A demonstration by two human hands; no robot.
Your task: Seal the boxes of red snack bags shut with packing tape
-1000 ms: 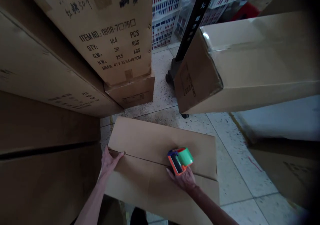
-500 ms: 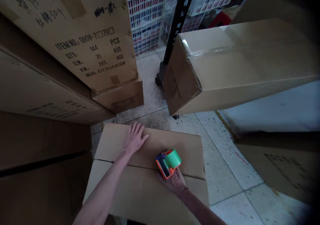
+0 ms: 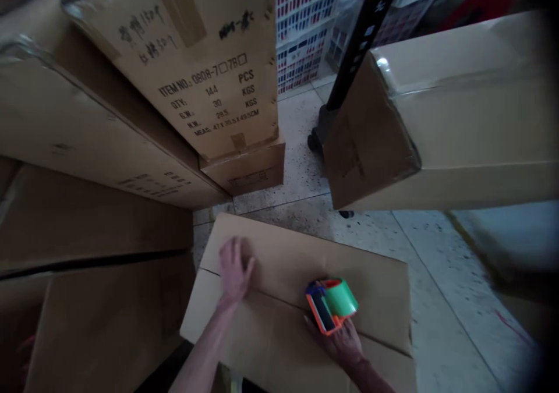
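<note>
Clearly, you had your left hand (image 3: 234, 273) on the cardboard box (image 3: 375, 282), near its left edge, with the fingers loosely spread and gripping nothing. Your right hand (image 3: 346, 345) had its fingers grasping the tape dispenser (image 3: 323, 312), whose green roll (image 3: 343, 298) sat on its right side. You held it over the middle seam (image 3: 279, 300), somewhat nearer the box's right edge; whether it touched the box was unclear.

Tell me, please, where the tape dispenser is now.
Low in the head view, right of centre, the tape dispenser is in the right hand, over the carton.
</note>
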